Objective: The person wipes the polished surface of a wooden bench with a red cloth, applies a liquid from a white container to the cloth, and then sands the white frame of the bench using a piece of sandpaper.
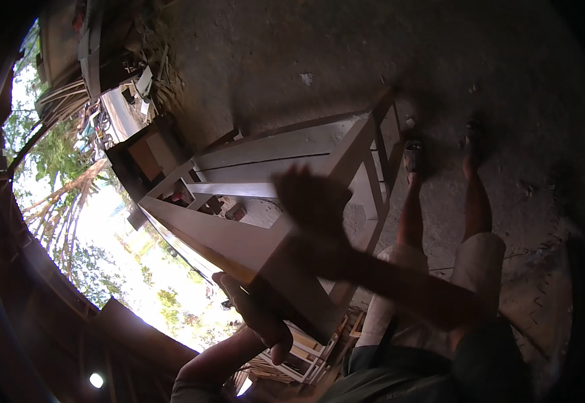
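A large wooden furniture frame [228, 232] with pale boards and several rails stretches across the middle of the view. My left hand [260, 316] is at its near lower corner, fingers along the edge and thumb lower down, seemingly gripping the frame there. Over the frame's middle, my right hand [314, 205] shows as a dark shape with its fingers stretched out. Nothing can be seen in it; shadow hides whether it touches the wood. A dark area of the frame lies between the two hands.
My legs and sandalled feet [412, 156] are right of the frame on a dusty floor [507, 80]. Scrap wood [161, 74] is piled at the upper left. Further pale wooden frames [299, 356] stand below. Bright trees [64, 168] show outside on the left.
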`<control>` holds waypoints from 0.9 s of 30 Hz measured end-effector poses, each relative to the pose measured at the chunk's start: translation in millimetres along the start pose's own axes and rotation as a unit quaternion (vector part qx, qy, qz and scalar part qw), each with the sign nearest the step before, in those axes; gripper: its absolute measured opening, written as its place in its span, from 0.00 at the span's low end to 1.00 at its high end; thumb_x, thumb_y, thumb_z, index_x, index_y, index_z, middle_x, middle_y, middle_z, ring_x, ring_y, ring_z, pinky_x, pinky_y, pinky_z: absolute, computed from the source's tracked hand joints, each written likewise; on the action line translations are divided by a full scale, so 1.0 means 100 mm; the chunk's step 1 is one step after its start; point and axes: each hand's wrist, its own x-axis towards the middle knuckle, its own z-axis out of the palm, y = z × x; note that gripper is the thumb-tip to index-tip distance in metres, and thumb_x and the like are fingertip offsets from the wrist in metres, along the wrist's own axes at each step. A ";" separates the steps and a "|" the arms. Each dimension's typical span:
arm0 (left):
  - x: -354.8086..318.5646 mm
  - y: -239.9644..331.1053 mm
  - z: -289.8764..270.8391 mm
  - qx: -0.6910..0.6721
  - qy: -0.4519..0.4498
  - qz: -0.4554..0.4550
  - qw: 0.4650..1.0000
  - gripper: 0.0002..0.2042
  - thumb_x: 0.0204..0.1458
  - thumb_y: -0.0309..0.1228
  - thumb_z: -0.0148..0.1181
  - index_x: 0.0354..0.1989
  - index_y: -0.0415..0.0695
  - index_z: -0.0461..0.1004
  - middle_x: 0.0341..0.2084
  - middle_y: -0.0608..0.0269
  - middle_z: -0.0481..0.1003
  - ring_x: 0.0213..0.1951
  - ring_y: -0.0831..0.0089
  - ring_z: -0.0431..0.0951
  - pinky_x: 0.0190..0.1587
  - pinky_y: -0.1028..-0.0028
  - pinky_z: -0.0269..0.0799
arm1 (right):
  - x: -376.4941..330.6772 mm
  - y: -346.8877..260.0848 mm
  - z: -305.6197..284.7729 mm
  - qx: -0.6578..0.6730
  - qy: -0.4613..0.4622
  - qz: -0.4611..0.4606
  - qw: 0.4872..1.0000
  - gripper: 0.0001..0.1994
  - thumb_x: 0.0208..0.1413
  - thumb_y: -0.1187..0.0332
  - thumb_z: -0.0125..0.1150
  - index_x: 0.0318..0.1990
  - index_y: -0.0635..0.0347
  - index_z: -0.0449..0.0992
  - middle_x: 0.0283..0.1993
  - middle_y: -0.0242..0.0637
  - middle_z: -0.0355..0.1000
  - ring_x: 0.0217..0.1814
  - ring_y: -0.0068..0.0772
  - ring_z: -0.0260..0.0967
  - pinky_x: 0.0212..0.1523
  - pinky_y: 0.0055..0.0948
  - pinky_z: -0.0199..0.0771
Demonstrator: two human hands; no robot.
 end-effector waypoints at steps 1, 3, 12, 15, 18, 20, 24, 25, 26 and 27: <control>0.03 0.04 0.00 -0.001 0.001 0.002 1.000 0.55 0.49 0.64 0.46 0.75 0.33 0.37 0.73 0.40 0.43 0.74 0.52 0.45 0.75 0.56 0.32 | 0.12 0.53 0.20 0.126 0.107 0.029 0.986 0.33 0.65 0.60 0.48 0.74 0.65 0.51 0.77 0.49 0.49 0.81 0.42 0.44 0.77 0.45 0.45; 0.15 0.10 0.07 -0.004 -0.004 0.009 1.000 0.53 0.50 0.63 0.46 0.75 0.33 0.38 0.73 0.40 0.44 0.74 0.53 0.45 0.74 0.56 0.33 | 0.14 1.35 0.52 0.355 0.271 0.083 0.891 0.30 0.68 0.61 0.45 0.74 0.65 0.54 0.77 0.47 0.52 0.81 0.40 0.44 0.77 0.45 0.44; 0.25 0.23 0.13 0.028 0.043 -0.018 0.999 0.47 0.54 0.56 0.45 0.75 0.34 0.41 0.72 0.40 0.47 0.73 0.53 0.47 0.74 0.56 0.36 | -0.11 -0.13 -0.41 0.050 -0.123 -0.058 0.989 0.31 0.69 0.54 0.44 0.71 0.67 0.57 0.74 0.49 0.56 0.79 0.51 0.47 0.76 0.49 0.44; 0.36 0.31 0.14 0.037 0.057 -0.011 0.998 0.45 0.55 0.54 0.44 0.75 0.34 0.42 0.72 0.40 0.48 0.73 0.53 0.47 0.73 0.56 0.37 | 0.09 0.39 0.05 0.315 0.232 -0.050 0.919 0.36 0.60 0.53 0.57 0.72 0.60 0.58 0.76 0.57 0.50 0.70 0.57 0.54 0.65 0.56 0.58; 0.44 0.31 0.16 0.037 0.071 -0.016 0.997 0.43 0.57 0.52 0.44 0.75 0.34 0.43 0.71 0.40 0.49 0.73 0.53 0.48 0.73 0.56 0.38 | -0.48 0.02 0.25 0.229 0.200 -0.004 0.953 0.31 0.58 0.58 0.58 0.65 0.67 0.63 0.66 0.62 0.56 0.62 0.61 0.59 0.56 0.65 0.60; 0.49 0.34 0.17 0.047 0.087 -0.020 0.995 0.42 0.57 0.50 0.43 0.75 0.35 0.44 0.71 0.40 0.49 0.73 0.53 0.48 0.73 0.56 0.39 | -1.09 -0.32 0.39 0.125 0.093 -0.019 0.988 0.28 0.57 0.62 0.58 0.61 0.72 0.67 0.59 0.65 0.60 0.56 0.64 0.61 0.51 0.71 0.61; 0.50 0.42 0.13 0.126 0.091 -0.043 0.987 0.30 0.65 0.30 0.50 0.74 0.38 0.50 0.68 0.48 0.61 0.70 0.62 0.60 0.72 0.63 0.53 | -0.70 -0.50 -0.01 0.021 0.061 -0.024 0.998 0.26 0.57 0.62 0.59 0.59 0.69 0.68 0.54 0.61 0.65 0.50 0.61 0.66 0.50 0.67 0.65; 0.55 0.43 0.13 0.124 0.074 -0.040 0.989 0.30 0.65 0.29 0.49 0.75 0.39 0.50 0.66 0.49 0.62 0.68 0.63 0.62 0.71 0.64 0.55 | -0.38 -0.45 -0.06 -0.023 0.199 -0.013 0.980 0.27 0.58 0.59 0.59 0.62 0.62 0.67 0.57 0.57 0.66 0.54 0.58 0.69 0.55 0.58 0.67; 0.53 0.41 0.14 0.082 0.072 -0.084 0.990 0.29 0.65 0.28 0.48 0.75 0.40 0.51 0.65 0.50 0.64 0.67 0.64 0.63 0.70 0.65 0.57 | -0.18 -0.31 -0.15 0.136 0.238 -0.059 0.960 0.30 0.56 0.60 0.61 0.66 0.60 0.65 0.63 0.54 0.63 0.62 0.57 0.63 0.61 0.55 0.62; 0.51 0.41 0.13 0.041 0.075 -0.128 0.988 0.29 0.65 0.27 0.47 0.75 0.42 0.51 0.64 0.52 0.65 0.66 0.64 0.65 0.68 0.66 0.59 | 0.02 -0.18 -0.26 0.287 0.267 -0.117 0.912 0.33 0.54 0.61 0.62 0.69 0.57 0.64 0.69 0.52 0.61 0.70 0.56 0.57 0.68 0.52 0.57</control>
